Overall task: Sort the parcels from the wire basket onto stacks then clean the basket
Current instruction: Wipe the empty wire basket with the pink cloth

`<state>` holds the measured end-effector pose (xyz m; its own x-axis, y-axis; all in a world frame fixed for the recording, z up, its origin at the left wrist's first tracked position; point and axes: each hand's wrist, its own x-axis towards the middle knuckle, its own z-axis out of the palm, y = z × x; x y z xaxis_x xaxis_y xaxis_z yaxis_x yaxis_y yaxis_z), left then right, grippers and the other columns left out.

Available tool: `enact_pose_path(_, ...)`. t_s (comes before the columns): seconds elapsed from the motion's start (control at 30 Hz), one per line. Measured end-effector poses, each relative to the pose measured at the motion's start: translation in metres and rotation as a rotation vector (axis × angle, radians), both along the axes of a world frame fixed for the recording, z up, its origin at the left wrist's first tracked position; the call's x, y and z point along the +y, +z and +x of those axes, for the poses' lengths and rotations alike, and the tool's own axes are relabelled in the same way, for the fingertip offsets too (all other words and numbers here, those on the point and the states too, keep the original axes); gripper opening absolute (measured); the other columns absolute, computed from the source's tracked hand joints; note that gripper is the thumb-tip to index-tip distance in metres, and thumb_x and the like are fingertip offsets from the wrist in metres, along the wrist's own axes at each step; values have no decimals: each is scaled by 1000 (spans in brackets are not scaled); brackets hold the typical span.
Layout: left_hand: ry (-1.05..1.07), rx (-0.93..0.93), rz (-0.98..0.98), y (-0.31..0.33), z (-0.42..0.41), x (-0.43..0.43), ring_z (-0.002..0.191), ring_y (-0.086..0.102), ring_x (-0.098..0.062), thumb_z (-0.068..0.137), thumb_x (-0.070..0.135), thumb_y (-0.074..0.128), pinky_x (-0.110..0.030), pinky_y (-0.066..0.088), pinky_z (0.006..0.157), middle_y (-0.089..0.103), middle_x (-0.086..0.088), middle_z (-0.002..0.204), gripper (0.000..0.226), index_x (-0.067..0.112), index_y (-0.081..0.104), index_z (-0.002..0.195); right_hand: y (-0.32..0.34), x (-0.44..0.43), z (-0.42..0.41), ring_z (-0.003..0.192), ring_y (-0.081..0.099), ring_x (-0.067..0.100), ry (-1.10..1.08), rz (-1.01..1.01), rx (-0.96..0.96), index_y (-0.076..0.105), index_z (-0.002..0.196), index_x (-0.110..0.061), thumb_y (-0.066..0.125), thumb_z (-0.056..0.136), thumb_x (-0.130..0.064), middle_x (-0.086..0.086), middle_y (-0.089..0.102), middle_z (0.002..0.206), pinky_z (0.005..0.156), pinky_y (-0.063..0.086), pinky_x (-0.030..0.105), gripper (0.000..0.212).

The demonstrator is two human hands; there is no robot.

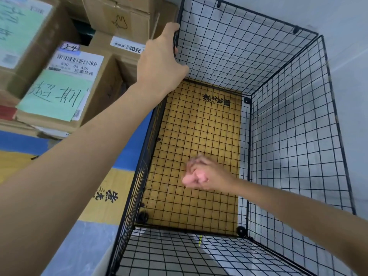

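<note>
Head view, looking down into the wire basket (298, 136): black mesh, open top, with a pale wall (348, 56) on my right. My left grip (159, 62) is clamped on the basket's top rim at the far left corner, fingers curled over the wire and arm stretched out across the frame. My right grip (203, 176) is down inside the basket, over the near half of the mesh floor, fingers curled in. It is motion-blurred, with a pinkish patch at the fingers that is possibly a cloth, so I cannot tell whether it is clamped on something or just balled together.

A yellow cardboard sheet (199, 126) with black printed characters shows through the mesh floor from underneath. Black round connectors (241, 231) sit at the bottom corners.

The parcels (103, 80), brown cardboard boxes, are stacked outside the basket, just beside its left wall. The nearest one carries a white barcode label (75, 62) and a green note (55, 96) with black handwritten characters. A box behind it has a small white sticker (127, 46). Lower left, flat blue-and-yellow cardboard (111, 186) with black characters lies against the basket's left side.
</note>
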<state>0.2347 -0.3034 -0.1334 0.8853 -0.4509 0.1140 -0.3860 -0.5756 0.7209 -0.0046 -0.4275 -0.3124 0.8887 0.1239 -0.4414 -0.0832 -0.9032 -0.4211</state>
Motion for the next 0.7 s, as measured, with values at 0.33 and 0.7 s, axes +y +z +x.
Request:
enact_pose_path(0.33,10,13,-7,1,0,0,92,63,-18,78,9,68,-35,57,81,67,-2,102,75,23,39,146,7,37,-66,149,11,25,458,47,254,55,128,-17,59,91,-22,7,25,157,119,20,41,38)
enact_pose_path(0.7,13,11,-24,0,1,-1,91,64,-19,79,7,66,-39,58,76,66,-2,103,72,23,41,144,-10,-11,61,120,46,16,-239,107,-269,65,115,-18,72,82,-28,-2,50,126,105,45,36,35)
